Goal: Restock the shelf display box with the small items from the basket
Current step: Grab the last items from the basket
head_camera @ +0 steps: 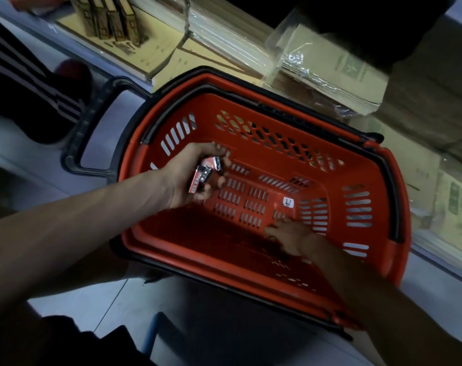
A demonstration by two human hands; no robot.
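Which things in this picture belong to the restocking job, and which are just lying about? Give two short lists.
Part of the job:
- red basket
- small shiny packets, gripped in the left hand
- right hand, reaching to the basket floor

Just lying about:
- wrapped flat cardboard
- upright brown boxes
- another person's striped trouser leg

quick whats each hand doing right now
Left hand: closed on small red packets.
Right hand: open, fingers spread on the basket floor.
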